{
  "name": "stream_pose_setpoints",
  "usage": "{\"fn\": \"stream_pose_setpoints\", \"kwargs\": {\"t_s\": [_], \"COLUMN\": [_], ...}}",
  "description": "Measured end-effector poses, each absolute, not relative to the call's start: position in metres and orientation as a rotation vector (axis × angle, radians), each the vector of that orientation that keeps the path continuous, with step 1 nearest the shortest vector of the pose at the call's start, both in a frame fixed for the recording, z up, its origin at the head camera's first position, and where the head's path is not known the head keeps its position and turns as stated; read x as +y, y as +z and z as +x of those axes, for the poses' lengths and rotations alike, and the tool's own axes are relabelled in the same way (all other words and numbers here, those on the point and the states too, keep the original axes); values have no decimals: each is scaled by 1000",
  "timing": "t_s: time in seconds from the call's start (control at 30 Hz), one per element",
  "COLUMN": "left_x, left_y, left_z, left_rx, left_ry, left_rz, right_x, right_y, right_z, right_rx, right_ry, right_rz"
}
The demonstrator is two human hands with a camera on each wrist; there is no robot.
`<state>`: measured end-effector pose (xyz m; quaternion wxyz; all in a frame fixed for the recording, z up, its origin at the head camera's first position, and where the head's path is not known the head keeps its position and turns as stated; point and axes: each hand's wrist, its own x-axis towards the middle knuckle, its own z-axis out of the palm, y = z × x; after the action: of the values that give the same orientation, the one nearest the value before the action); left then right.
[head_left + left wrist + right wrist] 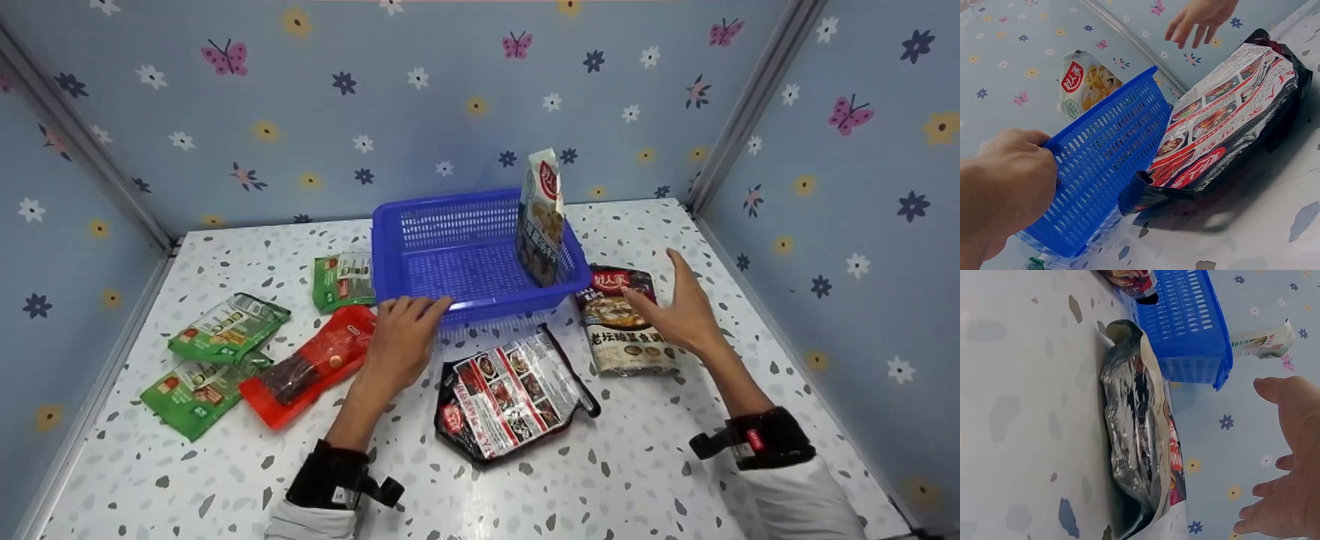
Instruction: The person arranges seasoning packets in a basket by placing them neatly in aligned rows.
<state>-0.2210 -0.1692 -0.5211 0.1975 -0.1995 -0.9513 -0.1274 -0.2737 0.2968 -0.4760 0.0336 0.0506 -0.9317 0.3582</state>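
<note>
My left hand point(407, 339) grips the near left rim of a blue plastic basket point(480, 304), fingers curled over the edge. A tall white and dark food pouch point(541, 221) stands upright inside, at the basket's right end. With fingers spread, my right hand point(681, 309) is above a black and beige seasoning pouch point(626, 330) lying right of the basket, and it holds nothing. In the right wrist view that pouch point(1137, 422) shows its crinkled silver edge below the hand point(1292, 461). Before the basket lies a black pouch with food pictures point(514, 397).
Left of the basket lie a red packet point(315, 364) with a dark window and several green packets point(229, 330), two of them overlapping. The speckled white tabletop point(637, 465) is bounded by blue flowered panels point(420, 112) at the back and sides.
</note>
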Motion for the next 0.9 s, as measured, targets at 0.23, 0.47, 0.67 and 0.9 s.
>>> {"fn": "stream_pose_setpoints", "kwargs": {"t_s": [0.23,0.47,0.67,0.9], "left_x": [-170,-170,-169,-168], "left_y": [-521,-520,-520,-520], "left_z": [-219,-217,-218,-220], "left_rx": [-2647,-2653,-2648,-2648], "left_ry": [-343,-344,-361,-370], "left_rz": [-550,-548,-553,-549], "right_x": [310,311,304,294], "right_y": [-494,-504,-501,-497], "right_z": [-279,-282,-289,-302], "right_rx": [-3015,-3106,-3133,-3159], "right_ry": [1088,1045,1069,973], "right_rz": [121,59,-85,-188]}}
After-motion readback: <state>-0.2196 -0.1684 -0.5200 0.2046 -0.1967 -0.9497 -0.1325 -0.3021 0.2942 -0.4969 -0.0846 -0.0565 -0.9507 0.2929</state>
